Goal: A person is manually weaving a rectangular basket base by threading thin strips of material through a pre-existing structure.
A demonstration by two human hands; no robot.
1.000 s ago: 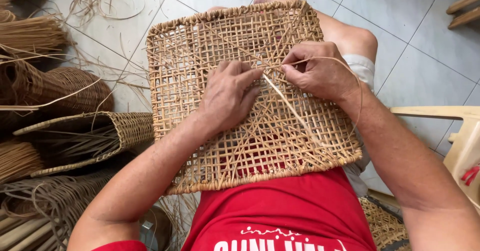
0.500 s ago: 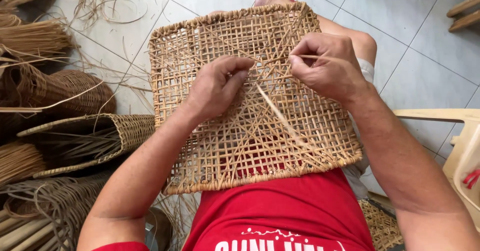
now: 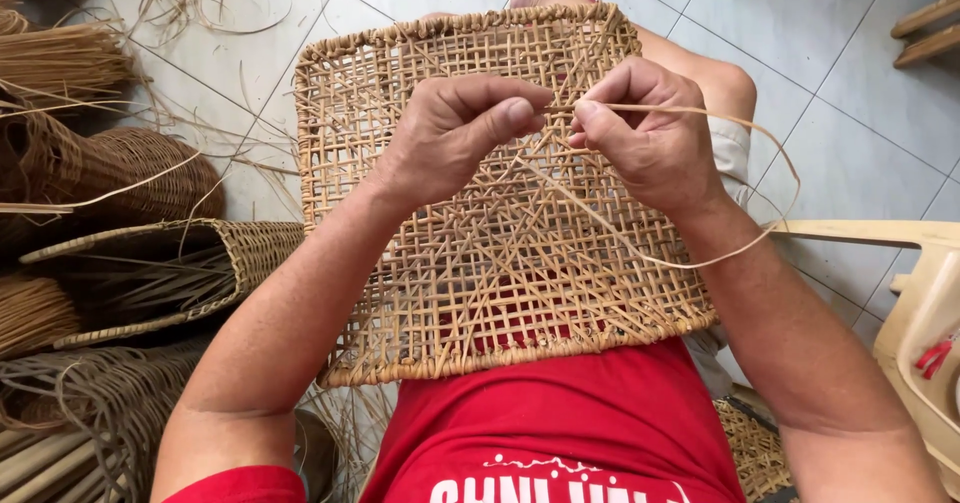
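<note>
Both hands have drawn together — the left hand [image 3: 455,133] and right hand [image 3: 645,138] each pinch shut on the cane strand [image 3: 700,113], thumbs nearly touching — just above the woven panel [image 3: 500,263] lying beneath them.

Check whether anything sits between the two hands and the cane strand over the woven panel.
Nothing visible does. The left hand and right hand both pinch the strand directly above the panel, fingertips nearly meeting; the strand's loose loop hangs free to the right.
</note>
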